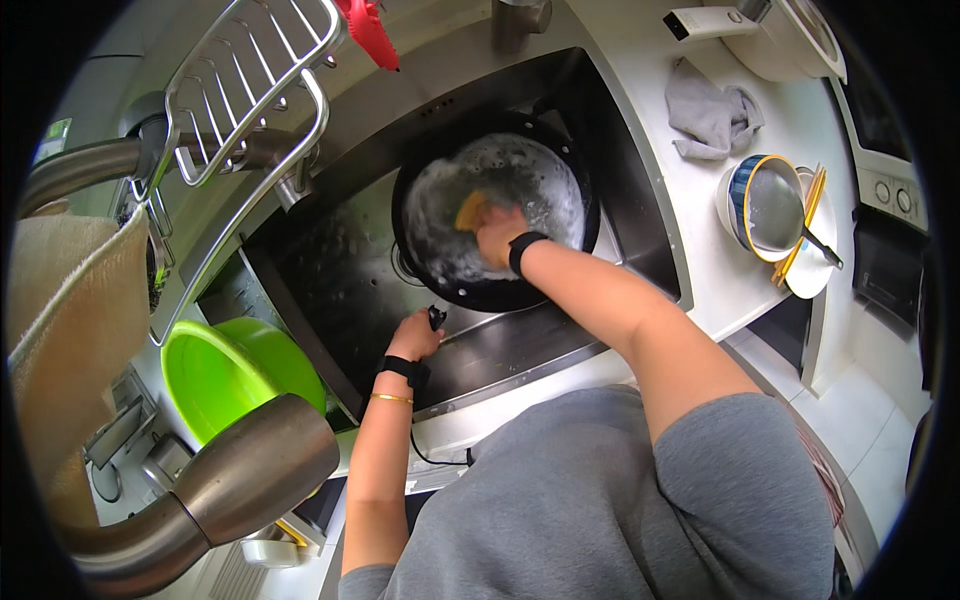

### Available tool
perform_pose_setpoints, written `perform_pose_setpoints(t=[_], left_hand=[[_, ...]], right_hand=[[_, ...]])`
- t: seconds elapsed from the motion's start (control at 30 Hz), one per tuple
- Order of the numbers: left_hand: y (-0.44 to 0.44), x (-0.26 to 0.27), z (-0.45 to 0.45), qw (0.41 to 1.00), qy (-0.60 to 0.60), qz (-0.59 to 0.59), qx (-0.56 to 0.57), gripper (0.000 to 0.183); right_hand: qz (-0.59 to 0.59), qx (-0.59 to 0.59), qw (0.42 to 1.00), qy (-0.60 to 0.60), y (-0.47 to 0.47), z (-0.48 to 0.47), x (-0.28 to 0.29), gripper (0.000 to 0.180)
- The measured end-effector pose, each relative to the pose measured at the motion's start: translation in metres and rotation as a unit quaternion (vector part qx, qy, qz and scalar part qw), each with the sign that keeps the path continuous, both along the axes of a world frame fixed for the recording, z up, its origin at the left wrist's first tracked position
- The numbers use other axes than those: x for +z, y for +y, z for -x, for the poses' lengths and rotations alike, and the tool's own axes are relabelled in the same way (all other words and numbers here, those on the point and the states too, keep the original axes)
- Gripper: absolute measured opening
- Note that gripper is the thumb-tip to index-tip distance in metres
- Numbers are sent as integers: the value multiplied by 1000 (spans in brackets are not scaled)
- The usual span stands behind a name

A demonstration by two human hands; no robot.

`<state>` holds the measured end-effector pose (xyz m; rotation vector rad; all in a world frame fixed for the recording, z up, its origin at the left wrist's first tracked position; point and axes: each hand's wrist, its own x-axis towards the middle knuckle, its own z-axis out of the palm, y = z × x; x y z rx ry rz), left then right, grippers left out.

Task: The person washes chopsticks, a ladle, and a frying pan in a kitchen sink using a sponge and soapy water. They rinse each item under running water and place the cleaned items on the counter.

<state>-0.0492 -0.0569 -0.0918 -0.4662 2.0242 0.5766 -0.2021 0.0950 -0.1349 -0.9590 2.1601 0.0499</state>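
A large black wok (495, 297) sits in the stainless steel sink (322, 292), with soapy, foamy water (540, 172) inside it. My right hand (501, 234) is down in the wok, blurred, pressing a yellow-orange sponge (471, 211) to its inner surface. At the near left side of the wok, my left hand (417, 334) grips the wok's black handle (437, 318). Both wrists wear black bands. Foam and the fingers hide part of the sponge.
Left of the wok, lime-green basins (217, 375) stand by a steel faucet (270, 457) that looms close to the view. A wire rack (247, 97) hangs above. On the right counter are a grey cloth (712, 112), stacked bowls (772, 202), wooden chopsticks (799, 229) and a white plate (814, 277).
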Motion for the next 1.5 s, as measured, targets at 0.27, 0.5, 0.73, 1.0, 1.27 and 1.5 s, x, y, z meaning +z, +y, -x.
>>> perform_pose_setpoints(t=[0.27, 0.5, 0.73, 1.0, 1.27, 1.5], left_hand=[[-2, -3, 2, 1000, -3, -5, -5, 41], [-1, -1, 4, 1000, 4, -8, -5, 41], [0, 2, 4, 1000, -3, -7, -7, 42], [0, 2, 4, 1000, -4, -9, 5, 42], [0, -1, 2, 1000, -3, -7, 15, 42], [0, 0, 2, 1000, 23, -2, -11, 41]], right_hand=[[-90, 90, 986, -109, 30, -18, 18, 41], [132, 24, 980, -145, -38, -6, 1, 38], [19, -117, 974, 194, -48, 49, -8, 47], [-167, 17, 939, 300, 65, 41, 27, 39], [-222, 132, 953, -158, 61, -10, 56, 42], [131, -7, 955, -266, -25, -33, 19, 30]])
